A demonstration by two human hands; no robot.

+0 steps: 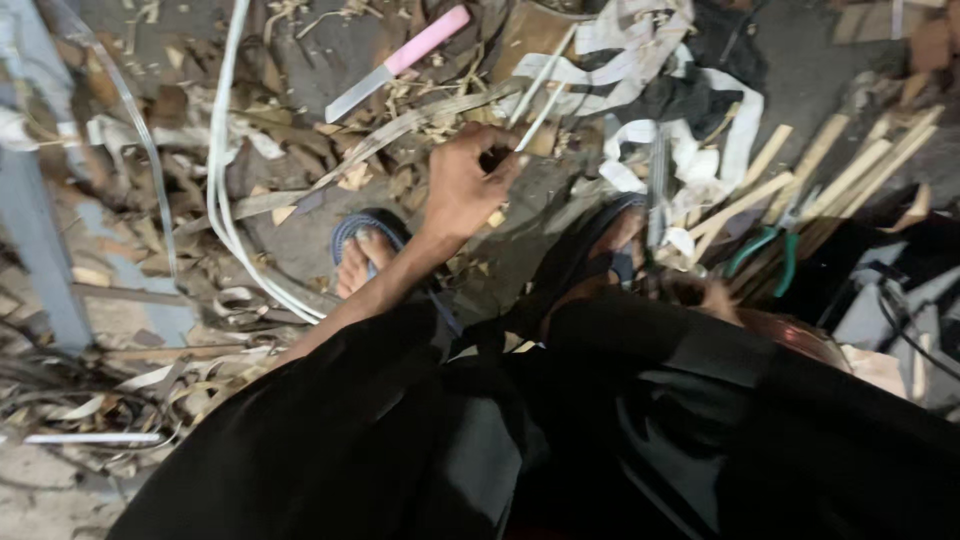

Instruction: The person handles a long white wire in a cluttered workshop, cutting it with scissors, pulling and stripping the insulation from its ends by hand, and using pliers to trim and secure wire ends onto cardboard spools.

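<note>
Knife (400,62): bare metal blade with a dull sheen, smooth pink plastic handle. Strips (850,170): pale split wood, matt and fibrous; white bands (225,200): smooth, slightly glossy plastic. Pliers (765,250): green plastic-coated grips; floor (310,240): rough grey concrete.

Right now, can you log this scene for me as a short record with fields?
left hand: closed around a thin pale strip, low over the ground
right hand: blurred by the right knee, grip unclear
knife: pink handle, lying in the scraps beyond the left hand
pliers: green handles, beside wooden sticks
feet: in sandals
ground: strewn with shavings and white bands
</note>
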